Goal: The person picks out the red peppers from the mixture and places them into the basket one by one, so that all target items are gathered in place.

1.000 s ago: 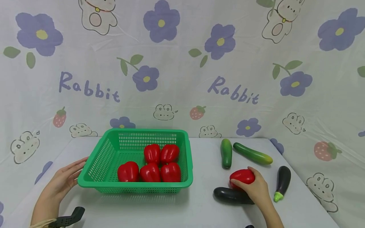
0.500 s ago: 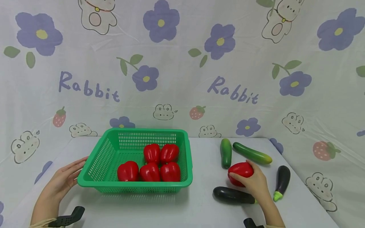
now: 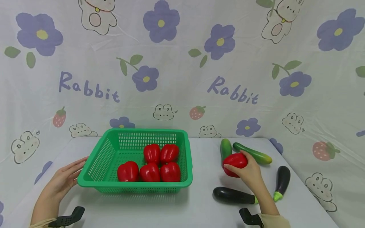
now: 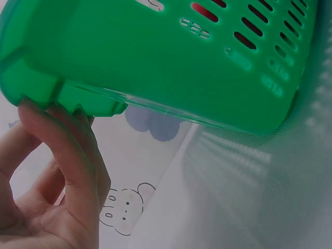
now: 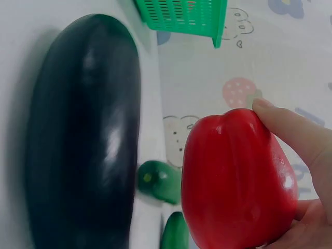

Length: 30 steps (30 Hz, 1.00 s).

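Note:
My right hand [image 3: 251, 171] holds a shiny red bell pepper [image 3: 235, 163] above the table, fingers and thumb around its sides. In the right wrist view the pepper [image 5: 236, 181] stands out in front, thumb along its upper edge. A green plastic basket [image 3: 137, 186] with several red bell peppers [image 3: 150, 172] in it stands left of centre. My left hand [image 3: 64, 180] is at the basket's left side, its loosely bent fingertips touching the rim. The left wrist view shows those fingers [image 4: 67, 145] against the basket's lip [image 4: 88, 98].
A dark eggplant [image 3: 233, 195] lies in front of the right hand and another eggplant [image 3: 282, 182] to its right. One green cucumber [image 3: 226, 147] lies partly behind the held pepper, with a second cucumber [image 3: 256, 155] beyond. A patterned cloth [image 3: 176, 69] backs the white table [image 3: 142, 212].
The right hand has lifted the red bell pepper from beside the front eggplant and carried it up, away and slightly left. The left hand and basket have stayed put.

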{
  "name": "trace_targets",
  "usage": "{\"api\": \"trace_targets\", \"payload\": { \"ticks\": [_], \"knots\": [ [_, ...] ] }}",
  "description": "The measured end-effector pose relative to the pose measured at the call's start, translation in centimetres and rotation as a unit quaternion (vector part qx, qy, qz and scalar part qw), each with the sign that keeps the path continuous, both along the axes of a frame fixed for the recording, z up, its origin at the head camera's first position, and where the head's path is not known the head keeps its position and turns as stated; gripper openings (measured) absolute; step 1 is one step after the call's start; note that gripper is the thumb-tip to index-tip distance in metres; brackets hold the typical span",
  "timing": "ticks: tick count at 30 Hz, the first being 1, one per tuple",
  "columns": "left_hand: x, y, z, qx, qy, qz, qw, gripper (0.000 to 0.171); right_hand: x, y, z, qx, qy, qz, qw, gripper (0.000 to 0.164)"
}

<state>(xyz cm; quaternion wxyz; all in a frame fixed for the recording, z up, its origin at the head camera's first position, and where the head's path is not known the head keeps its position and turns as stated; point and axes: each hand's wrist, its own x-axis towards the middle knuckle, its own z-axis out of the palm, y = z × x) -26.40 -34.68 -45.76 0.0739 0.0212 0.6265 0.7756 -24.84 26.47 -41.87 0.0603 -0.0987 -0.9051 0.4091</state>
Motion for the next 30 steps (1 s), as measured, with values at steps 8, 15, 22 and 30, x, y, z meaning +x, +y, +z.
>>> {"api": "trace_targets", "payload": {
  "ticks": [8,15,22,30],
  "knots": [
    [0.0,0.0,-0.1,-0.004,0.001,0.003,1.0,0.027,-1.1,-1.4,1.2,-0.008,0.018,0.018,1.0,0.094],
    [0.0,0.0,-0.1,0.003,0.007,-0.001,1.0,0.027,-2.5,-2.9,2.0,-0.016,0.039,0.041,0.998,0.092],
    [-0.1,0.0,-0.2,0.002,0.003,0.006,1.0,0.026,-3.7,-4.8,2.7,-0.012,0.057,0.058,0.997,0.09],
    [-0.1,-0.1,-0.4,0.0,0.006,0.005,1.0,0.026,-4.9,-6.8,3.5,-0.02,0.081,0.077,0.993,0.091]
  ]
}}
